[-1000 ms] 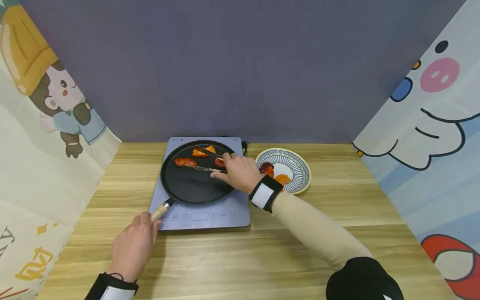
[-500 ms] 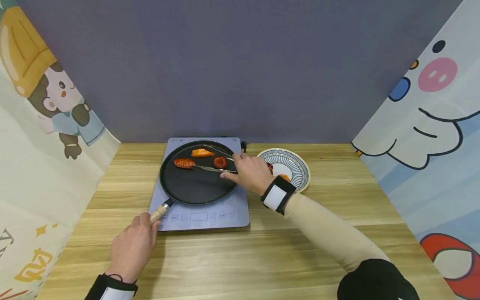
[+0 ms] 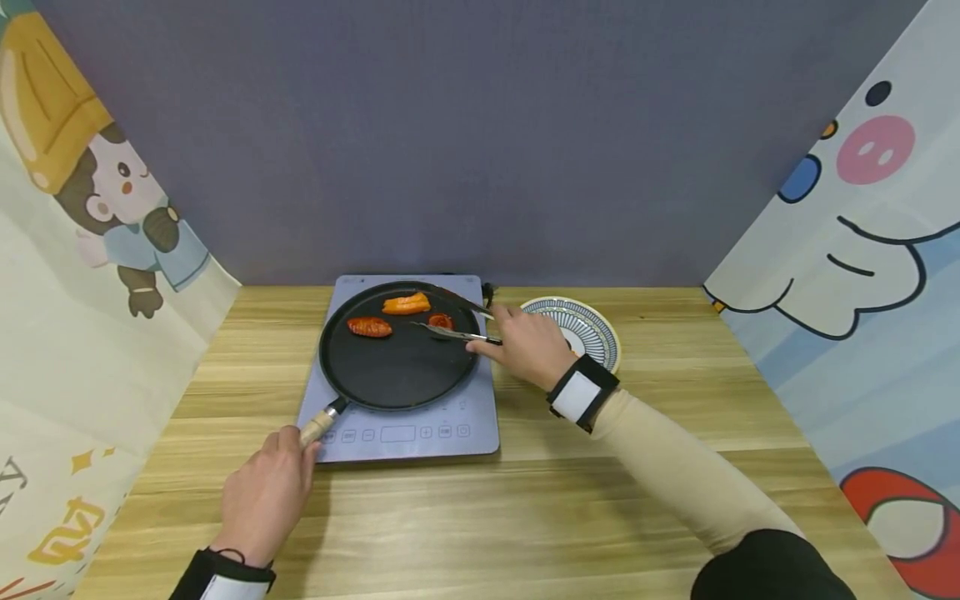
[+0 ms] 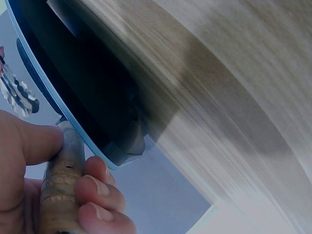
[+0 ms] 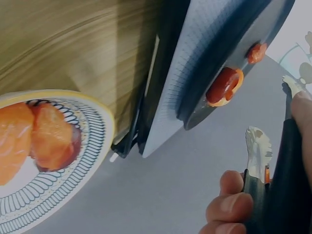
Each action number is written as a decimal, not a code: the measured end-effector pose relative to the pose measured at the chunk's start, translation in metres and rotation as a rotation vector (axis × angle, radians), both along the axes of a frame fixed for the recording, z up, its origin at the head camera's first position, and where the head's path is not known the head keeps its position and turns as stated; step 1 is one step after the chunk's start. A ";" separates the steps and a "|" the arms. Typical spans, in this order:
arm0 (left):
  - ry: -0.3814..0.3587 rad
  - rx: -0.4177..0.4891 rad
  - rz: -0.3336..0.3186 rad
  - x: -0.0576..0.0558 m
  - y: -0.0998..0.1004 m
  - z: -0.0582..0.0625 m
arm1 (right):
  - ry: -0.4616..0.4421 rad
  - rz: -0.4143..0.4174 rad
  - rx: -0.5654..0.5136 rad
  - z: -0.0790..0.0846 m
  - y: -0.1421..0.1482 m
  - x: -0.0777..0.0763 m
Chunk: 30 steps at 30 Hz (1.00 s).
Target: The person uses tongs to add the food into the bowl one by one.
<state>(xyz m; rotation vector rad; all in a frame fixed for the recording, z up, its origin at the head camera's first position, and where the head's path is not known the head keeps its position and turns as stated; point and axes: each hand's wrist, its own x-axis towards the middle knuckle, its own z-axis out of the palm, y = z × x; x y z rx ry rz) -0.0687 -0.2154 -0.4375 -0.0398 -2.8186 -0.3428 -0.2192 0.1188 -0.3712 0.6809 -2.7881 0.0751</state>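
Observation:
My left hand (image 3: 266,487) grips the wooden handle (image 3: 320,424) of a flat black frying pan (image 3: 390,375); in the left wrist view the thumb and fingers curl round that handle (image 4: 62,185). My right hand (image 3: 531,343) holds black-handled tongs (image 3: 450,332) with metal tips spread apart over the pan's right side, nothing between them in the right wrist view. In the pan lie a reddish-brown, ridged piece of food (image 3: 370,327), an orange piece (image 3: 407,303) and a small round red piece (image 3: 441,320), which the tongs partly overlap.
The pan sits on a grey induction cooker (image 3: 405,446) on the wooden table (image 3: 450,525). To its right is a patterned plate (image 3: 596,325) with a yellow rim, bearing an orange slice (image 5: 12,139) and a reddish-orange piece (image 5: 51,139). A grey panel (image 3: 480,142) stands behind.
My right hand has moved to the right with the tongs, whose tips have drawn away from the ridged reddish-brown piece. My left hand stays on the handle.

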 end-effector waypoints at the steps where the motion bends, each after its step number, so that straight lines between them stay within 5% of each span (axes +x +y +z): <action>1: -0.001 0.001 -0.001 0.000 0.000 0.000 | -0.001 0.001 -0.002 -0.001 0.002 0.000; 30: -0.002 -0.005 -0.010 0.000 -0.001 0.000 | -0.009 -0.073 -0.030 -0.011 0.048 0.008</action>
